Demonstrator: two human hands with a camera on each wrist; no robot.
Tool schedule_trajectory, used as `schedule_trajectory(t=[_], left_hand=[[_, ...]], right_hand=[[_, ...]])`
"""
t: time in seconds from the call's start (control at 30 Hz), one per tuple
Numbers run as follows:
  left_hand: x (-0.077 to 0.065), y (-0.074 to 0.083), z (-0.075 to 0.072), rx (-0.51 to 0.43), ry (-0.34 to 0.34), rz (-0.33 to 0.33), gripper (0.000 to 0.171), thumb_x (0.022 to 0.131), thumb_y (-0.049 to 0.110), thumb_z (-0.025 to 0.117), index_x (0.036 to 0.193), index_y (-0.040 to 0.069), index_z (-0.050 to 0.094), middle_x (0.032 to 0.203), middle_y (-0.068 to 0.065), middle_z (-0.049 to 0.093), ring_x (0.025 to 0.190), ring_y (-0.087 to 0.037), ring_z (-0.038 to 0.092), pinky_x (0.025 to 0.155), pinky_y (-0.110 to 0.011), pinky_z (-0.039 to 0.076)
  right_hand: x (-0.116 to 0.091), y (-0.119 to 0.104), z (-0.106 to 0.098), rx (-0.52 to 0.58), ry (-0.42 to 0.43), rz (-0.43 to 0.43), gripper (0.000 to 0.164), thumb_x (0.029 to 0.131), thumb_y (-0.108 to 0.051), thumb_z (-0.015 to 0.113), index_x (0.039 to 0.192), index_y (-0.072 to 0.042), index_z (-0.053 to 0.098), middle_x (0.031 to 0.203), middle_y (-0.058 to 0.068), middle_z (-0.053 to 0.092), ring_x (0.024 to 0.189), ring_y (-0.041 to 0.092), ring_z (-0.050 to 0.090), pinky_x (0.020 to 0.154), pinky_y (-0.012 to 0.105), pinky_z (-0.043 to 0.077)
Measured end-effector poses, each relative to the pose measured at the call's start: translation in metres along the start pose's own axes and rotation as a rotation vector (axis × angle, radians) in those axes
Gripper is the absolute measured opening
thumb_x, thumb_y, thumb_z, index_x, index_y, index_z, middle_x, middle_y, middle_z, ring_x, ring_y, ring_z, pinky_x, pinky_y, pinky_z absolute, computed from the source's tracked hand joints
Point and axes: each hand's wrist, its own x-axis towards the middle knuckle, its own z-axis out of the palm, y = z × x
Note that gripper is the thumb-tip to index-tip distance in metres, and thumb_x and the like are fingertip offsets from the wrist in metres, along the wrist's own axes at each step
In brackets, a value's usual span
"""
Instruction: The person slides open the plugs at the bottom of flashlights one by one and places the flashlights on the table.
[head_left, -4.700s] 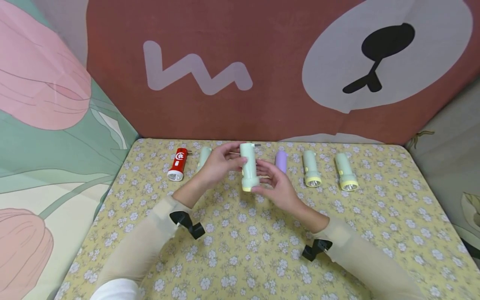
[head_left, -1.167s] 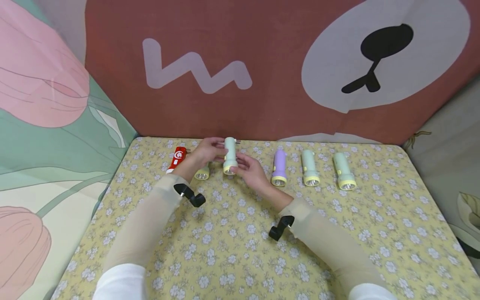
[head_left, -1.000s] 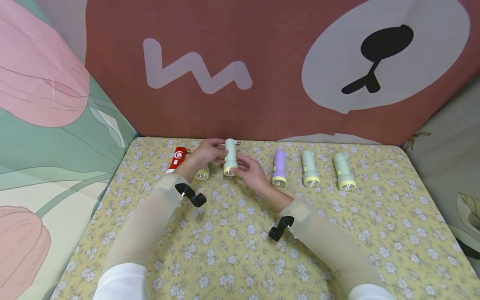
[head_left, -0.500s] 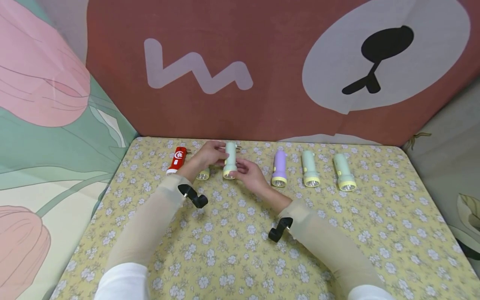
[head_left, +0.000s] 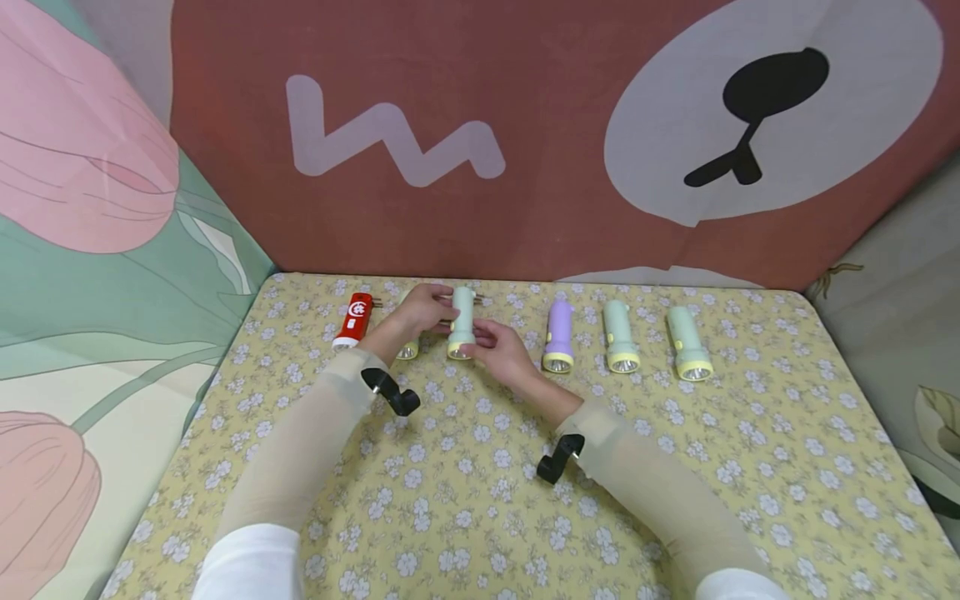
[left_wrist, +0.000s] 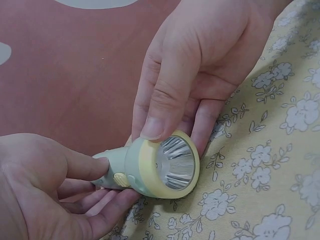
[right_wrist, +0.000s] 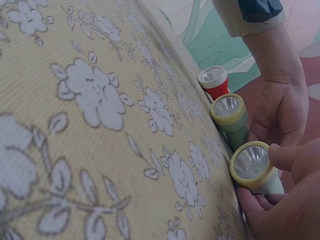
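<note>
A pale green flashlight (head_left: pixel 462 321) with a yellow-rimmed lens lies at the table's back, lens toward me, metal prongs at its far end. My left hand (head_left: pixel 426 308) pinches its rear body from the left; in the left wrist view the thumb is near the yellow switch (left_wrist: pixel 121 180). My right hand (head_left: pixel 506 353) pinches its head, thumb on the yellow rim (right_wrist: pixel 236 165). Just left of it lies another green flashlight (right_wrist: pixel 235 120), partly hidden by my left hand in the head view. Beyond that is a red flashlight (head_left: pixel 356 319) with a white rim.
To the right lie a purple flashlight (head_left: pixel 558 333) and two more green flashlights, one nearer (head_left: pixel 619 335) and one farther right (head_left: pixel 687 342). All rest on a floral yellow tablecloth (head_left: pixel 480 492). A red-brown fabric wall (head_left: pixel 525 225) stands behind the table's back edge.
Since the earliest frame, both hands have carried the green flashlight leftward, away from the purple one. Over the last second it has come down slightly to the cloth, both hands still holding it.
</note>
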Motion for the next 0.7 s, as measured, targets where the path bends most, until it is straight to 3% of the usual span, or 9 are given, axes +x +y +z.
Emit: schedule_trajectory(t=[0.23,0.47,0.7], left_hand=[[-0.0003,0.0008,-0.0001,0.002,-0.006,-0.018,0.060,0.098,-0.006,0.061,0.154,-0.002,0.038,0.145,-0.025,0.050,0.127,-0.038,0.056,0.097,-0.043,0.057],[0.0000,-0.0007,0.0001,0.008,-0.001,0.003,0.058,0.097,-0.007,0.062,0.151,-0.006,0.041,0.140,-0.026,0.053,0.119,-0.035,0.062,0.086,-0.038,0.061],[-0.0010,-0.0012,0.0036,0.006,0.013,0.001,0.056,0.099,-0.006,0.060,0.152,-0.004,0.041,0.146,-0.026,0.050,0.128,-0.038,0.056,0.096,-0.042,0.057]], right_hand=[[-0.0012,-0.0016,0.0000,-0.008,-0.006,0.004,0.055,0.097,-0.011,0.072,0.146,0.001,0.051,0.135,0.019,0.061,0.123,0.032,0.061,0.100,0.039,0.054],[-0.0008,-0.0015,-0.0003,-0.020,0.000,0.020,0.055,0.097,-0.013,0.073,0.146,-0.001,0.052,0.134,0.017,0.062,0.122,0.031,0.060,0.098,0.039,0.054],[0.0007,0.0004,0.0003,-0.034,0.017,0.029,0.054,0.097,-0.014,0.072,0.146,0.001,0.052,0.134,0.017,0.062,0.122,0.030,0.060,0.098,0.037,0.054]])
